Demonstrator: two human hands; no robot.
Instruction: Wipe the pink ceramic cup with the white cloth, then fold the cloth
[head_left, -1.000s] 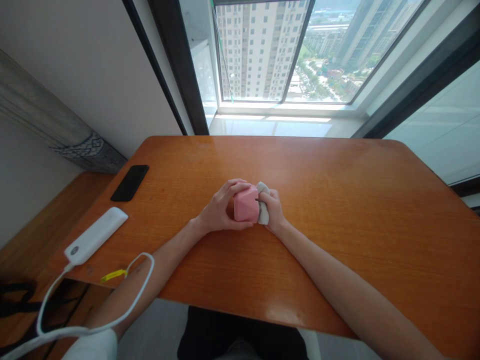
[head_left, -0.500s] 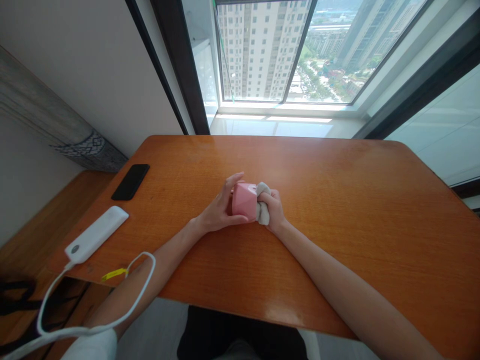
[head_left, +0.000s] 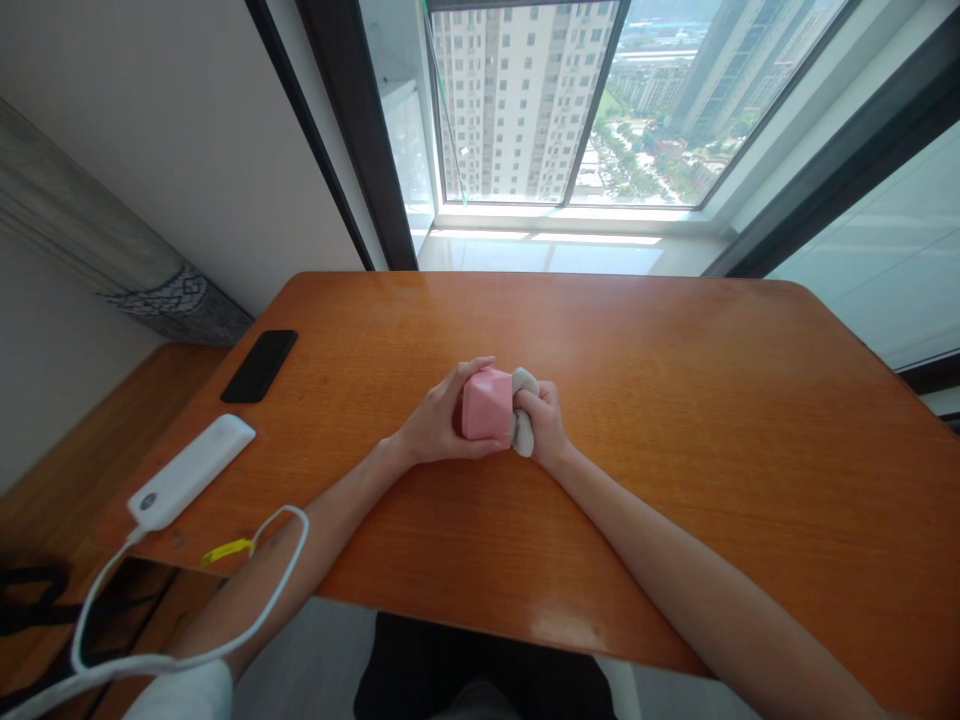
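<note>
Pink faceted block (head_left: 486,404) clasped at the middle of the bench (head_left: 697,420)

The left hand (head_left: 439,420) is closed around the block's left side, its fingers (head_left: 469,375) curling over the top and its thumb running along the lower side. The right hand (head_left: 541,420) is closed in a fist around a crumpled grey-white cloth (head_left: 523,415), and that cloth is pressed against the block's right side. The two hands stand close together, with only the block and the cloth between them. Both forearms reach in from the near edge and rest on the bench, angled toward each other.

Toward the left edge of the bench lies a black smartphone (head_left: 260,366), face down or dark, well apart from the hands. Nearer the near left corner, along the same edge, sits a white power bank (head_left: 191,470). A white cable (head_left: 150,662) runs from its near end over the edge, loops up beside the left forearm and crosses it, and a small yellow tag (head_left: 227,551) lies on the bench by that loop. A white sleeve (head_left: 180,692) shows at the bottom left, dark trousers (head_left: 480,665) lie below the near edge, and past the far edge a tall window (head_left: 525,100) looks out on high-rise apartment towers (head_left: 521,100)
</note>
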